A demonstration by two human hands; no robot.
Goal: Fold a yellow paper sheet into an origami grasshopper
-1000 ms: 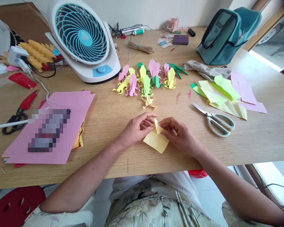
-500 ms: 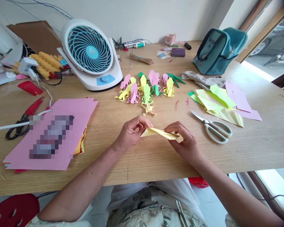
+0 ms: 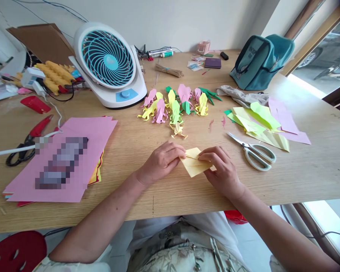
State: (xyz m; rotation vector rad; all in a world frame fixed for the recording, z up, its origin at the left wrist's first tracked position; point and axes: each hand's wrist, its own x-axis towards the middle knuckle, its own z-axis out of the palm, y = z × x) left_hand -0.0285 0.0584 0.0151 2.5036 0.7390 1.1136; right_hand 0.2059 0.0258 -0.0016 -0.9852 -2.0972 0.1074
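Observation:
A folded piece of pale yellow paper (image 3: 193,166) is held between my two hands, just above the wooden table. My left hand (image 3: 166,160) pinches its left corner with thumb and fingers. On the other side my right hand (image 3: 221,168) grips the right edge, fingertips lying on the upper layer. The paper has a roughly diamond outline with a crease across its middle. Beyond it stands a small pale yellow origami frog (image 3: 178,130), in front of a cluster of pink, yellow and green folded paper frogs (image 3: 175,112).
White-handled scissors (image 3: 256,153) lie to the right, below loose paper scraps (image 3: 260,122). At left, a pink paper stack (image 3: 93,151) sits beside red-and-black pruners (image 3: 31,139). A fan (image 3: 110,64) and a teal bag (image 3: 260,62) stand farther back.
The yellow paper has turned from nearly edge-on to showing its broad face. My left fingers have moved right and now press over its corner; my right hand still grips the right side.

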